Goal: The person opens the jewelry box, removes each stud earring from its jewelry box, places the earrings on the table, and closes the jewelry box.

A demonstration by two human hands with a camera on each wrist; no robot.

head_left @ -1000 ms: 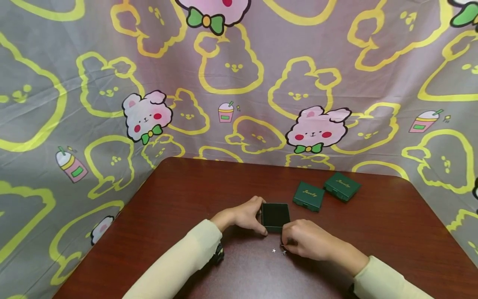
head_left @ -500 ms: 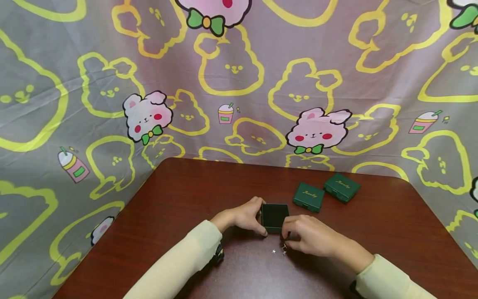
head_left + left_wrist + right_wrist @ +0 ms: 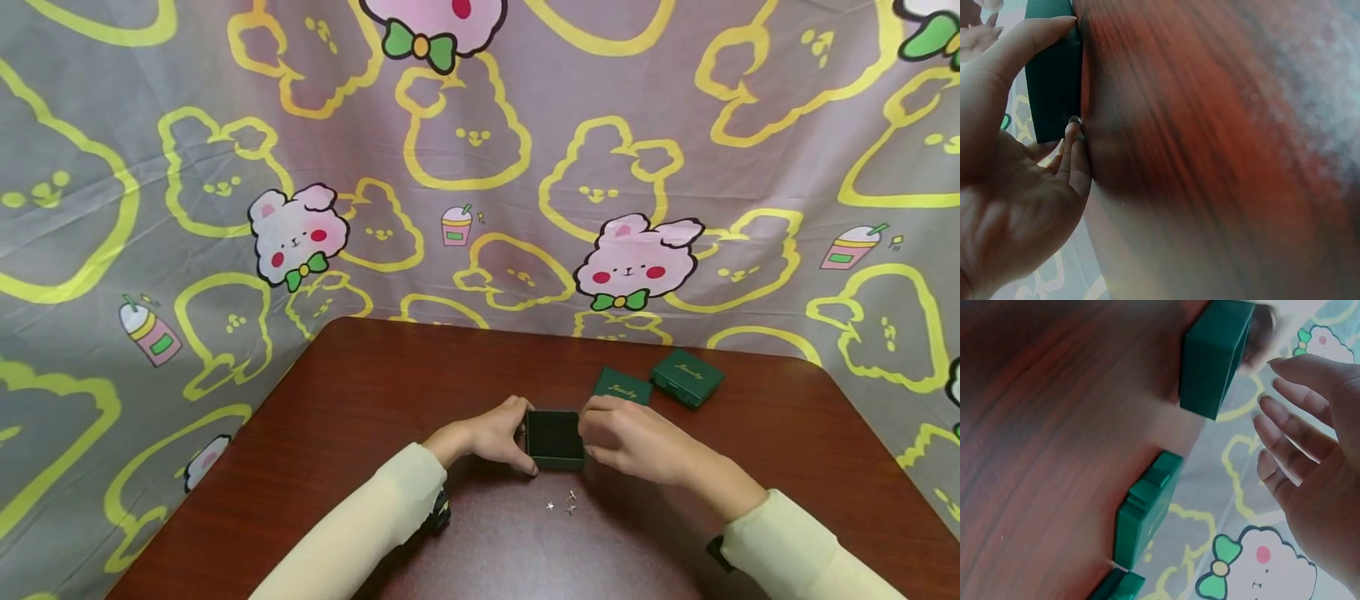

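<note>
A dark green jewelry box point(image 3: 561, 463) with a black inside faces up on the table, no lid showing on it. My left hand point(image 3: 491, 433) grips its left side, thumb at the near corner and fingers at the far one; the left wrist view shows the thumb across the box wall point(image 3: 1054, 87). Beside the box's right edge hovers my right hand point(image 3: 637, 437). In the right wrist view its fingers point(image 3: 1285, 419) are loosely bent, holding nothing, apart from the box. Near the box's front lie small silvery pieces: a star-shaped one point(image 3: 550, 506) and two others point(image 3: 572, 497).
Two closed green boxes with gold "Jewelry" lettering stand behind to the right, the nearer box point(image 3: 622, 387) partly covered by my right hand and the farther box point(image 3: 686, 377) in full view. A patterned cloth point(image 3: 525, 167) hangs around the brown table point(image 3: 405, 375).
My right hand has left the small silvery pieces and moved up, away from me, to the box's right side. A piece earlier at its fingertips now lies uncovered. My left hand stays put.
</note>
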